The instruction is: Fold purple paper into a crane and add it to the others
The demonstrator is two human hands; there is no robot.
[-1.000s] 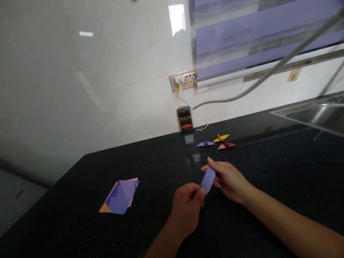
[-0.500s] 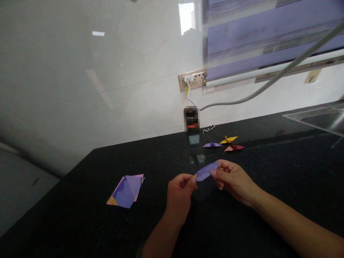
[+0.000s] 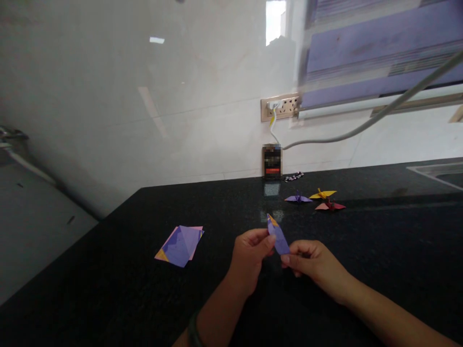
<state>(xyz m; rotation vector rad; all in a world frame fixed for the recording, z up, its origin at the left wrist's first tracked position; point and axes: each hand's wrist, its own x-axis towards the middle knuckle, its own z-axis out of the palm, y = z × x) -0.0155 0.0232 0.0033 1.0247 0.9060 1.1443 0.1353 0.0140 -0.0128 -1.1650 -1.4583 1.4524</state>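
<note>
A folded purple origami paper (image 3: 279,240) with an orange tip is held between my two hands above the dark counter. My left hand (image 3: 250,255) pinches its left edge between thumb and fingers. At its lower right end, my right hand (image 3: 308,257) grips it with thumb and fingertips. The paper is long, narrow and tilted, its orange point upward. Beyond my hands lie three finished paper cranes: a purple crane (image 3: 298,198), a yellow crane (image 3: 323,193) and a red crane (image 3: 330,206). Left of my hands rests a small stack of purple and pink paper (image 3: 183,246).
A small dark box-shaped device (image 3: 272,161), partly blurred, stands against the wall beside a beaded strand (image 3: 294,177). A white cable (image 3: 333,140) rises rightward from it, near a wall socket (image 3: 280,107). A sink edge (image 3: 434,174) shows at the right.
The folded paper has turned from lying nearly level to slanting, orange tip up. My right hand has come lower. The whole view has shifted a little, so the background sits further right.
</note>
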